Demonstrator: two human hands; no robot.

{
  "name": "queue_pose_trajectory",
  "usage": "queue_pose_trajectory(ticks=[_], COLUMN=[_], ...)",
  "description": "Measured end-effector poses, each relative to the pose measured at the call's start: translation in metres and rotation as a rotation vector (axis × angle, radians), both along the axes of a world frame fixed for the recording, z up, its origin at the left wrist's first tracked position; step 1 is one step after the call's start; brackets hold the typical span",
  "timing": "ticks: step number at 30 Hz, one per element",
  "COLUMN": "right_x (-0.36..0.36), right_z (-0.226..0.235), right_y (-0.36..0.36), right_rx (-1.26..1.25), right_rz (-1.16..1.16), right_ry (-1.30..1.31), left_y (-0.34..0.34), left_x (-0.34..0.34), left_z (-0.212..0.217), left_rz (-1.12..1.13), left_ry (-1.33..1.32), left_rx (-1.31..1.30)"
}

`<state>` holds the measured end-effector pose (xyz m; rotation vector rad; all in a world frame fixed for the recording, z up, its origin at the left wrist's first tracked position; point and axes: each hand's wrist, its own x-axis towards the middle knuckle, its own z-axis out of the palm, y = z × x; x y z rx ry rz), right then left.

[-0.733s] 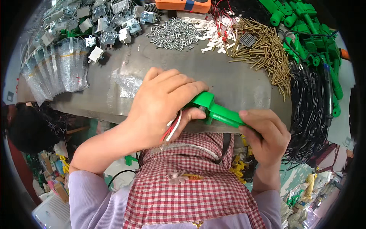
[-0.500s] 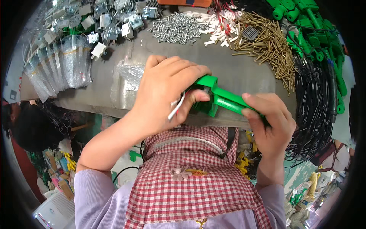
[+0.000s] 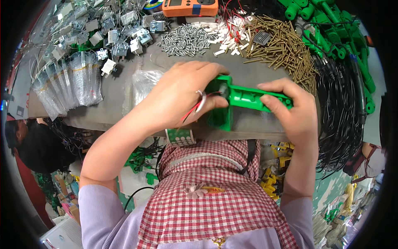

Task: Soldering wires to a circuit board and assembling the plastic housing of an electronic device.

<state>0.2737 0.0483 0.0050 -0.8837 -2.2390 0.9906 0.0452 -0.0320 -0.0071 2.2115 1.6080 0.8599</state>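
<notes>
Over the table's near edge, both my hands hold a green plastic housing (image 3: 247, 98) with a wide box-shaped end and a narrow, hollow handle. My left hand (image 3: 178, 93) wraps round the wide end, its thumb pushed inside against a greyish part that is mostly hidden. Thin red and white wires (image 3: 201, 103) stick out beside that thumb. At the handle's far end, my right hand (image 3: 292, 110) pinches the housing between thumb and fingers. The handle's ribbed inner side faces up.
Silver screws (image 3: 182, 40), white connectors (image 3: 232, 31) and brass pins (image 3: 284, 43) lie in heaps behind my hands. An orange multimeter (image 3: 190, 7) stands at the back. Black cables (image 3: 342, 112) and green housings (image 3: 331, 25) crowd the right; white-and-metal parts (image 3: 112, 37) and clear bags (image 3: 68, 83) the left.
The green housing has turned so that its hollow side faces up. My right hand has risen slightly with it. A green roll with white dots now shows at the table edge.
</notes>
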Motion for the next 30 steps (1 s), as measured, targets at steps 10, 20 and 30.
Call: queue_pose_trajectory(ticks=[10,20,30], right_x=[-0.019,-0.038,-0.037], right_z=[-0.045,-0.059,-0.053], right_y=[0.012,-0.003,0.013], right_rx=[0.245,0.219,0.039], right_rz=[0.055,-0.025,0.118], right_ry=[-0.040,-0.063,-0.119], left_y=[0.011,0.006,-0.003], left_x=[0.004,0.005,0.007], left_z=[-0.042,-0.050,-0.046], left_rz=[0.203,0.215,0.236], left_ry=[-0.781,-0.784,-0.601], left_rx=[-0.390,-0.303,-0.147])
